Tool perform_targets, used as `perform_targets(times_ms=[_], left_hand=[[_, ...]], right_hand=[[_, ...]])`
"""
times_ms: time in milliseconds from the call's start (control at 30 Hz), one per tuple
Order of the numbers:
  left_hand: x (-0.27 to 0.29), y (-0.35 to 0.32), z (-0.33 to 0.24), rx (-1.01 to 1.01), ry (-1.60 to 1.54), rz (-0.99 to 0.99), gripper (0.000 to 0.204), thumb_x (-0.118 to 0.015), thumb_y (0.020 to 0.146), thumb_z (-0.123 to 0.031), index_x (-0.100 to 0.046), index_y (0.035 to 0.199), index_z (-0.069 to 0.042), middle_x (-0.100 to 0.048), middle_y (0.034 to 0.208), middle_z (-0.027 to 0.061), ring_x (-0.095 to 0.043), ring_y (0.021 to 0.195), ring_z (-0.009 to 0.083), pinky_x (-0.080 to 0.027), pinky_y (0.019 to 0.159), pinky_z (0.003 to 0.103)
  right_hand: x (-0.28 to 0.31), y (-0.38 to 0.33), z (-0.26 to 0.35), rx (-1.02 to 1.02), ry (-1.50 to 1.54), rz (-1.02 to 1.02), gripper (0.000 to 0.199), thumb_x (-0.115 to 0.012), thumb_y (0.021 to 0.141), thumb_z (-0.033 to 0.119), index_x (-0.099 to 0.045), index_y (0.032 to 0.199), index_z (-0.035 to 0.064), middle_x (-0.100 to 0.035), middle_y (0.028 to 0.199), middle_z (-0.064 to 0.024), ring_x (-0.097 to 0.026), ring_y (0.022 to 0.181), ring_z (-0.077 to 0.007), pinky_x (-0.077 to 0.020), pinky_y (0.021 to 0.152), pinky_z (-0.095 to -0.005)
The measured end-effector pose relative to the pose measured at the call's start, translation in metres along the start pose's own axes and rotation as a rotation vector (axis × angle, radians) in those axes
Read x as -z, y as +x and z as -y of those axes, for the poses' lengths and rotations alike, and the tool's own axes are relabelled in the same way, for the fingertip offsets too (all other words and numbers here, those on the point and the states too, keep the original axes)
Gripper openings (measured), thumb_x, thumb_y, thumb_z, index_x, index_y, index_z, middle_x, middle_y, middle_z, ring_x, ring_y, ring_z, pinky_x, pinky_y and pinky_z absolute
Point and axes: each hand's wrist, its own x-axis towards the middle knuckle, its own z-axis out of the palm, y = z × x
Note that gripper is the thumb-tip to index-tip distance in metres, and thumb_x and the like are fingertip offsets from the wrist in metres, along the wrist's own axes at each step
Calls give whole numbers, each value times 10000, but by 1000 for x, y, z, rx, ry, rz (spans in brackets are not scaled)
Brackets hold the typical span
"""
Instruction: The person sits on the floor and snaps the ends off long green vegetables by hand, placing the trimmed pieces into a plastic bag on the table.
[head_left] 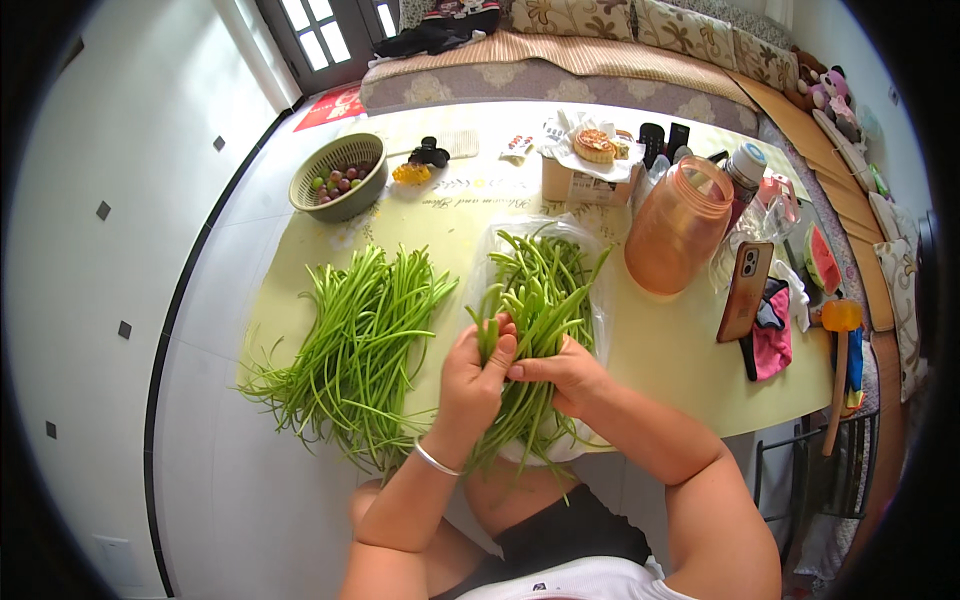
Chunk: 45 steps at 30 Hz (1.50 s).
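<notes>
Both my hands are at a bunch of long, thin green vegetable stalks on a clear plastic bag at the table's near edge. My left hand, a silver bangle on its wrist, has its fingers closed around some stalks at the left side of the bunch. My right hand grips the same bunch from the right, its thumb pointing at the left thumb. A second, looser pile of green stalks lies to the left, its thin ends hanging over the table edge.
On the pale yellow table stand a grape basket, a box with a pastry, and a large orange plastic jar. A phone stands upright at the right, near pink cloth. A sofa is behind.
</notes>
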Motion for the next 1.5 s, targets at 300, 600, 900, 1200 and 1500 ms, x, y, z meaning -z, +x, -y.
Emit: perform_targets(times_ms=[300,600,900,1200,1500], left_hand=[[-15,3,-14,-223,359,150,832,-460,913,-647,-396,1346,61,-558,1166,234,-559,1049,381,-427,948,400],[25,-9,-21,74,-75,296,970,-540,891,-613,-207,1460,98,-514,1304,220,-549,1150,252,-429,996,334],[100,-7,-29,49,184,97,336,-541,975,-209,-603,1183,47,-674,1041,91,-636,964,167,-493,840,298],[91,-12,-10,51,931,162,233,-547,908,-166,-664,1017,3,-652,972,233,-610,895,402,-489,803,446],[60,1,36,68,371,17,202,-567,864,-56,-686,1005,25,-668,961,161,-620,856,250,-487,791,349]], right_hand=[[12,-2,-7,52,61,28,481,-769,760,69,-591,1206,48,-647,1097,-45,-605,1023,-158,-479,884,-327],[7,-4,11,88,127,123,373,-628,778,20,-533,1136,-23,-615,985,-119,-628,905,-238,-536,864,-394],[35,16,37,38,255,239,385,-586,849,46,-467,1213,1,-512,1061,-114,-588,914,-194,-531,847,-391],[37,31,85,65,-257,-184,273,-642,823,53,-562,1049,-78,-654,883,-153,-657,812,-260,-560,770,-408],[25,56,63,525,-1336,-522,363,-746,760,91,-550,1036,-41,-659,902,-127,-645,769,-196,-531,700,-328]])
